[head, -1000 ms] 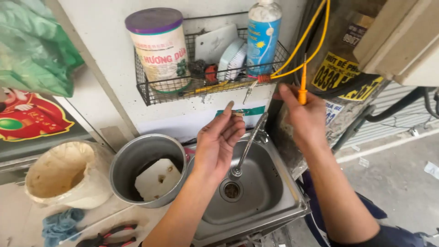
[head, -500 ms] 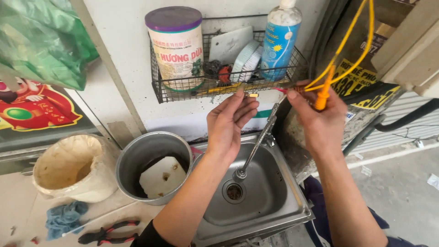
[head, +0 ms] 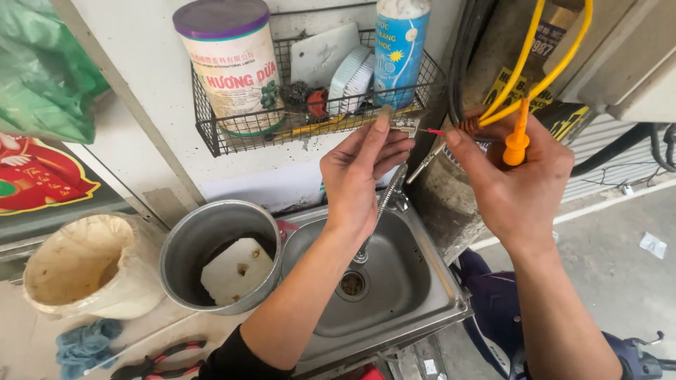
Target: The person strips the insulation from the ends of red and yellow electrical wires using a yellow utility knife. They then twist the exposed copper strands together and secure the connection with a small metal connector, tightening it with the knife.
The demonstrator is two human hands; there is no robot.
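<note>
Two bare hands meet above a small steel sink (head: 412,281), bolted under a white wall with its drain open and a flexible metal faucet (head: 384,204) rising behind the left wrist. Left of the sink stands a steel pot (head: 184,243) with a pale slab lying inside; further left, a stained white bucket (head: 91,264). On the wall hangs a wire basket (head: 211,137) carrying a large purple-lidded canister (head: 229,63), a blue bottle (head: 400,46), a white brush and some scourers.

Left hand (head: 362,172): raised in front of the basket, thumb and forefinger pinched shut on a small, flat metal piece (head: 403,125), held just below the basket's rim. What the piece is, cannot tell.

Right hand (head: 517,176): closed around an orange test probe (head: 517,137), its yellow lead (head: 542,63) looping upward. The fingertips also pinch a thin red wire end (head: 433,131), pointing left; its tip is just beside the metal piece, whether touching cannot be told.

On the counter at lower left: a blue rag (head: 84,345) and red-handled pliers (head: 158,362).
</note>
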